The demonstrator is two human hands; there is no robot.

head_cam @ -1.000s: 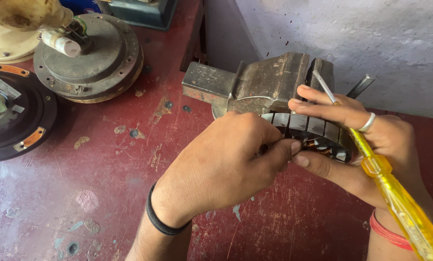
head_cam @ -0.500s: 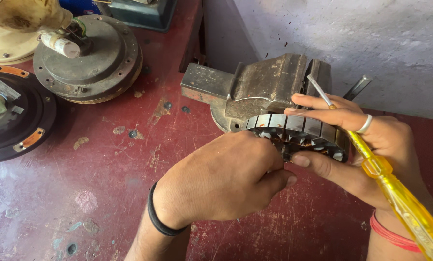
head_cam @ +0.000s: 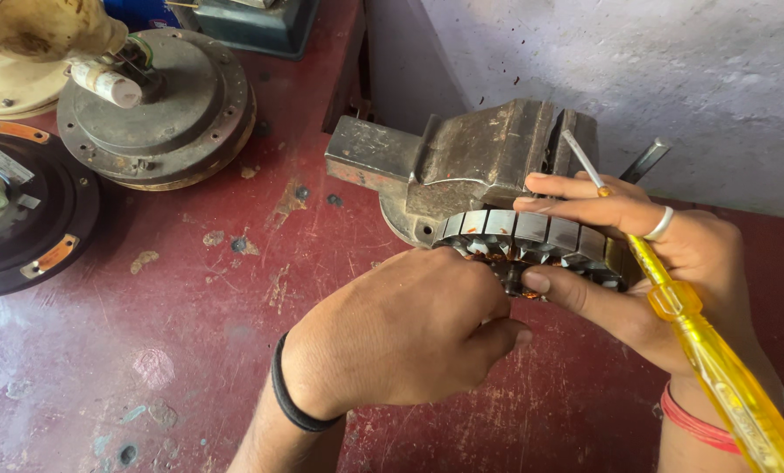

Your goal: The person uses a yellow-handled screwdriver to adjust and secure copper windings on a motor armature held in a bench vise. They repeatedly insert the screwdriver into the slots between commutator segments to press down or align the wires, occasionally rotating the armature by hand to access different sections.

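A round motor stator (head_cam: 532,235) with metal laminations and copper windings sits in front of a bench vise (head_cam: 462,166). My right hand (head_cam: 663,263) cups the stator from the right, thumb on its inner side, and also holds a yellow-handled screwdriver (head_cam: 716,359) whose metal tip points up past the vise. My left hand (head_cam: 401,337), with a black band at the wrist, is curled at the stator's near left edge, fingers bent in against the windings. What the fingertips pinch is hidden.
The red worn workbench (head_cam: 190,315) carries a grey round fan motor housing (head_cam: 160,114), a black round cover (head_cam: 24,219) at the left, and a cream fan body (head_cam: 33,35). A dark box (head_cam: 252,22) stands at the back. A grey wall (head_cam: 637,61) rises behind the vise.
The stator has come up slightly into clearer view as my left hand slid down and to the left along its edge. My right hand keeps its hold with the screwdriver.
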